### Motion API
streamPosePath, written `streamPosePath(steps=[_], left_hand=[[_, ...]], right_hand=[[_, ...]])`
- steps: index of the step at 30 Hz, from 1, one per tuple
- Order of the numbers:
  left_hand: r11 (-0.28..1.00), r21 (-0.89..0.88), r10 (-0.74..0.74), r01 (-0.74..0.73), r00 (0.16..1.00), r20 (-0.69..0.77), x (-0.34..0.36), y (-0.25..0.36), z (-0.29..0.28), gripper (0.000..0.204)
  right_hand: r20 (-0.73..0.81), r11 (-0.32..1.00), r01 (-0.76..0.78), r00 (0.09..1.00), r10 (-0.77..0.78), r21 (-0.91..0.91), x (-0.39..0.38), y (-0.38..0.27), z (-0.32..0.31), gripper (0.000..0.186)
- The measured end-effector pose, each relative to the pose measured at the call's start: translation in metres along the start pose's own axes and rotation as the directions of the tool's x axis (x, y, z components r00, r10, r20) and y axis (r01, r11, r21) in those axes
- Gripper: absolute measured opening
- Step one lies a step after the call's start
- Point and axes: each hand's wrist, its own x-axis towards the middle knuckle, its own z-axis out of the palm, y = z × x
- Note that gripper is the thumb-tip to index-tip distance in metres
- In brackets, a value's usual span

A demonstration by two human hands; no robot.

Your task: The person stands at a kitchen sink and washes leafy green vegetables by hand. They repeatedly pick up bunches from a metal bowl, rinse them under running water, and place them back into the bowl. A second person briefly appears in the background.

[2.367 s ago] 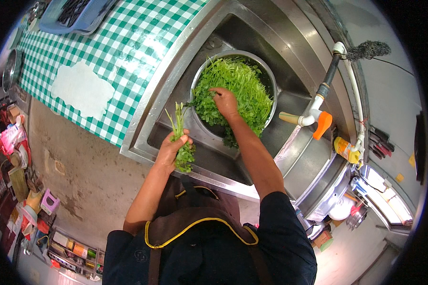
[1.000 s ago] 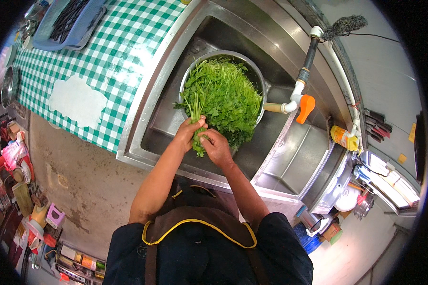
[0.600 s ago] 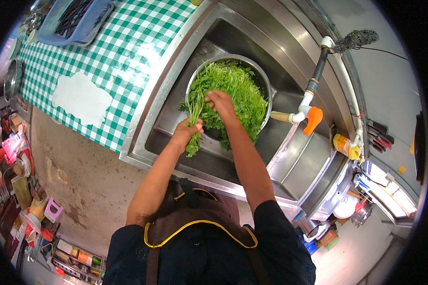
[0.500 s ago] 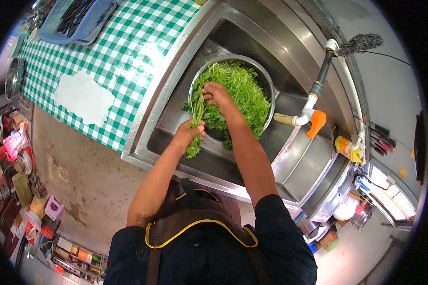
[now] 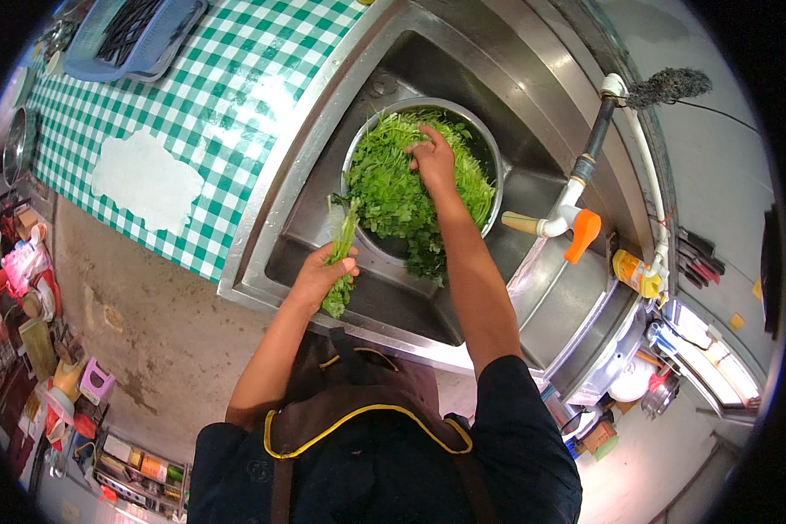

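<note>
Bunch of greens [image 5: 345,240] has been pulled back from steel bowl [image 5: 499,175] toward near edge of sink [image 5: 310,218], clamped by fingers of left hand [image 5: 317,279]; right hand [image 5: 432,162] has been shifted farther over leafy pile [image 5: 389,192] in bowl, finger hold cannot be told; sorting apparently mid-way

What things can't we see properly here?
All in the head view:
- The bottom of the metal bowl: hidden by the heaped greens.
- The middle of the small bunch: hidden by the left hand around it.
- The far end of the blue basket: cut off by the top edge.
- Whether the right hand grips a stem: too small to tell.
</note>
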Motion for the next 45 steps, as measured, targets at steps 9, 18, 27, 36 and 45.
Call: streamPosePath(steps=[9,18,27,36,45], left_hand=[[0.998,-0.056,-0.004,0.003,1.000,-0.018,-0.001,-0.003,0.004,0.026],[0.994,-0.104,-0.012,0.010,1.000,-0.016,-0.001,-0.009,0.006,0.024],[0.993,-0.120,-0.007,0.007,1.000,0.003,0.000,-0.008,0.003,0.026],[0.995,-0.094,-0.040,0.039,0.999,-0.014,0.000,-0.009,0.004,0.025],[0.993,-0.118,-0.018,0.016,1.000,-0.012,0.001,-0.009,0.003,0.023]], right_hand=[[0.082,0.689,0.205,0.975,-0.208,-0.695,-0.021,0.030,0.013,0.020],[0.000,0.548,0.062,0.994,-0.111,-0.834,-0.021,0.013,0.040,0.036],[0.008,0.535,0.146,0.968,-0.252,-0.832,-0.028,0.027,0.041,0.032],[-0.006,0.516,0.160,0.953,-0.304,-0.842,-0.035,0.032,0.045,0.021],[-0.134,0.730,0.136,0.945,-0.299,-0.670,-0.022,0.047,0.039,0.008]])
